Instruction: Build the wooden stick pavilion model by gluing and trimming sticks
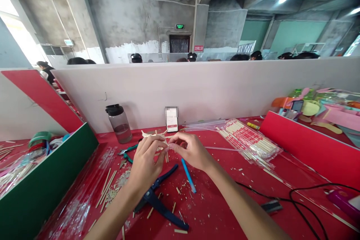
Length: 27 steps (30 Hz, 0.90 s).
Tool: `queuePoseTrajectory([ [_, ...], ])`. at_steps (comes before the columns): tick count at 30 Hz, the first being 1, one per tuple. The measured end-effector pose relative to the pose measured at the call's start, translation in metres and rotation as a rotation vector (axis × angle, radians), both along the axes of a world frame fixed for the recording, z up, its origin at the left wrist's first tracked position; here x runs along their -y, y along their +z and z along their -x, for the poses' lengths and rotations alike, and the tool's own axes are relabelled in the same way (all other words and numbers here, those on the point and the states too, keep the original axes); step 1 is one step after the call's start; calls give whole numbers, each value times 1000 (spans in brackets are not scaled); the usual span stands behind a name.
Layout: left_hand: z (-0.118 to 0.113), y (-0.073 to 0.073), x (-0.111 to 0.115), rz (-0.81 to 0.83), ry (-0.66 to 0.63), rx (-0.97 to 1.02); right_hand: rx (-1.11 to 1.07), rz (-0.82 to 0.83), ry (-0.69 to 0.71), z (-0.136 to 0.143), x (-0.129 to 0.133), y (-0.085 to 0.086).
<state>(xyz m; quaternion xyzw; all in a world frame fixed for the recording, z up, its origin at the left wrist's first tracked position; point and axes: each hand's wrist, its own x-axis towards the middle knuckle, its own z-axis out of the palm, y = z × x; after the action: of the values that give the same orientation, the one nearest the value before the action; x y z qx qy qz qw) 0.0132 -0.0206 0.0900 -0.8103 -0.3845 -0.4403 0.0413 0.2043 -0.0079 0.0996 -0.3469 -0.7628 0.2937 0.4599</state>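
My left hand (149,157) is closed round a small structure of pale wooden sticks (166,156), mostly hidden behind the fingers. My right hand (192,152) pinches at the same spot, its thumb and forefinger meeting the left fingertips; whatever is in that pinch is too small to make out. Light stick ends (146,134) show just beyond the knuckles. Beneath the hands lie dark blue cutters (161,204) with spread handles, and a blue pen-like tool (188,176) rests close to the right wrist. Green-handled pliers (128,156) are left of the left hand.
A water bottle (119,123) and a phone (171,119) stand along the white partition (197,90). Bundled sticks (250,140) in plastic lie right, near a black cable (292,197) and purple glue gun-like object (341,202). Stick offcuts and scraps litter the red table (219,210).
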Motion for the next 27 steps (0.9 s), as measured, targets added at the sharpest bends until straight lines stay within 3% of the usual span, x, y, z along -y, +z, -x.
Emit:
queuePoseTrajectory([
  [6, 2, 6, -1, -32, -20, -35, -102, 78, 7, 2, -5, -5],
  [17, 2, 1, -6, -141, 8, -104, -108, 118, -20, 7, -7, -9],
  [22, 3, -10, -8, -152, 78, -205, 55, 74, -97, -7, -13, -9],
  [27, 1, -28, -9, -171, 136, -342, 232, 68, -114, -10, -17, -22],
])
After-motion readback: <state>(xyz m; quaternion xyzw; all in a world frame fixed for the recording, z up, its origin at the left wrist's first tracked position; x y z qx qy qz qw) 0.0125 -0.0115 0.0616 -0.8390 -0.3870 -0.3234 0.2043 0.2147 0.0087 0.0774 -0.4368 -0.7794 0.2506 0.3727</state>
